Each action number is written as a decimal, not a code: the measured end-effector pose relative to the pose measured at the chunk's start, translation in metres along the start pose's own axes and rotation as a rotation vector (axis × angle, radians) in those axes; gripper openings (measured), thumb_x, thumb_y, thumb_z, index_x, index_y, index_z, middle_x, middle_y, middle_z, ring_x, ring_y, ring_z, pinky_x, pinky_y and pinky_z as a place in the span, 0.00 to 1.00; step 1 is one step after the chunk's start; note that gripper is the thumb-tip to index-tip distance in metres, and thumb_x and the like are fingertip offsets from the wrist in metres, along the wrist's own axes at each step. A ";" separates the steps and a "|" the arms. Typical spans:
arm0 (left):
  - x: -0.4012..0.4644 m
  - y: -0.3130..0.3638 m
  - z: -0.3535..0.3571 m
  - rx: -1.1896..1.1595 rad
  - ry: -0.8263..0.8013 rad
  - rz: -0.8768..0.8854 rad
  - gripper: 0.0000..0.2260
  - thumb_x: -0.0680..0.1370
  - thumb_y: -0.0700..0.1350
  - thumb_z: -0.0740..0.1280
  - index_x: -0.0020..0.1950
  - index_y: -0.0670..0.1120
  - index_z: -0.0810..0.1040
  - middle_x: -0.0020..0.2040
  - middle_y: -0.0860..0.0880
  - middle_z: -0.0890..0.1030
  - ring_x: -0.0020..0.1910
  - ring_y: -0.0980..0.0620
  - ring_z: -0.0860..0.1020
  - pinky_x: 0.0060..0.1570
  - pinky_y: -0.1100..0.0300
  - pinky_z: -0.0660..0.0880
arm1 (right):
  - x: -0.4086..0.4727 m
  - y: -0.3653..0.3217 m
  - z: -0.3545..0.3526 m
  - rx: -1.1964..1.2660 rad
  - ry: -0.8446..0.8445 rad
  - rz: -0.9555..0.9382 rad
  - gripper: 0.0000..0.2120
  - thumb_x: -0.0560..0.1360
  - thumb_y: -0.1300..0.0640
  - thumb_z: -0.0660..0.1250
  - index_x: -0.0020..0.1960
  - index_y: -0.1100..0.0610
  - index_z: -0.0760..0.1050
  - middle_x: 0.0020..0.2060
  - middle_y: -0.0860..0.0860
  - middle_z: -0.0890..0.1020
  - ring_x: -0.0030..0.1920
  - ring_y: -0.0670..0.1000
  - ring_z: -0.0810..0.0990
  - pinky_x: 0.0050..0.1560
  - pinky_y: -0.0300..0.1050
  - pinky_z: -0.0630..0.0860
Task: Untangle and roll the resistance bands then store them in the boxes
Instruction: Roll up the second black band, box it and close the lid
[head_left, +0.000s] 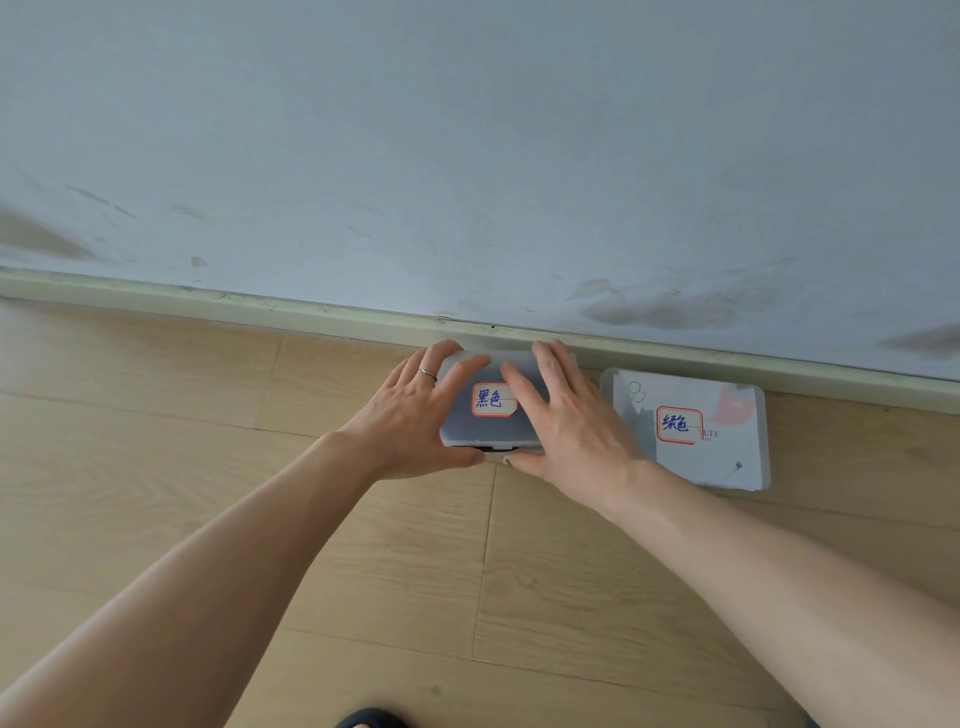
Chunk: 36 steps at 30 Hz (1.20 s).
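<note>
A translucent plastic box (488, 428) with a red-edged handwritten label lies on the wooden floor by the skirting board. My left hand (410, 421) lies on its left side, fingers straight across the lid, thumb under the front edge. My right hand (561, 421) presses on its right side, fingers flat on the lid, thumb at the front edge. A dark strip shows in the gap under the lid at the front. A second, flatter box (727, 452) with its own label lies shut just to the right. No resistance band is plainly visible.
The grey wall (467, 156) and pale skirting board (208, 304) run right behind the boxes. Wooden floor (415, 597) stretches to the left and toward me. A dark shoe tip (371, 719) shows at the bottom edge.
</note>
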<state>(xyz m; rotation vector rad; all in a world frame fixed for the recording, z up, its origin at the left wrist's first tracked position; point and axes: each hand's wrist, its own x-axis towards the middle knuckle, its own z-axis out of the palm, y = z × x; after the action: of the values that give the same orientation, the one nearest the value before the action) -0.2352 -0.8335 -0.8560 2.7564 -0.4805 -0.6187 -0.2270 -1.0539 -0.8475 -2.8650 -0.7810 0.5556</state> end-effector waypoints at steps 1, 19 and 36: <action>0.000 0.001 -0.001 0.015 0.032 0.011 0.48 0.69 0.66 0.74 0.80 0.56 0.52 0.76 0.45 0.59 0.74 0.41 0.64 0.78 0.49 0.58 | 0.000 0.000 0.001 0.001 0.009 -0.002 0.45 0.78 0.42 0.72 0.84 0.56 0.52 0.82 0.63 0.49 0.83 0.63 0.44 0.81 0.58 0.56; -0.004 0.005 0.019 0.573 0.174 0.140 0.36 0.82 0.65 0.55 0.82 0.42 0.57 0.75 0.25 0.61 0.75 0.26 0.65 0.76 0.37 0.63 | 0.000 0.005 0.020 -0.323 0.015 -0.085 0.44 0.84 0.38 0.54 0.82 0.60 0.30 0.78 0.74 0.36 0.80 0.73 0.37 0.79 0.68 0.54; 0.001 -0.004 0.029 0.574 0.243 0.193 0.38 0.81 0.64 0.60 0.83 0.42 0.56 0.78 0.27 0.59 0.77 0.28 0.62 0.79 0.38 0.58 | 0.003 0.010 0.038 -0.282 0.113 -0.115 0.42 0.83 0.43 0.61 0.84 0.62 0.43 0.79 0.75 0.43 0.81 0.74 0.43 0.76 0.72 0.60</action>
<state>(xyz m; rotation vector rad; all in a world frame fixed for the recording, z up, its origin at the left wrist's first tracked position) -0.2464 -0.8360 -0.8824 3.1904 -0.9783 -0.0979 -0.2344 -1.0601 -0.8854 -3.0415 -1.0744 0.2856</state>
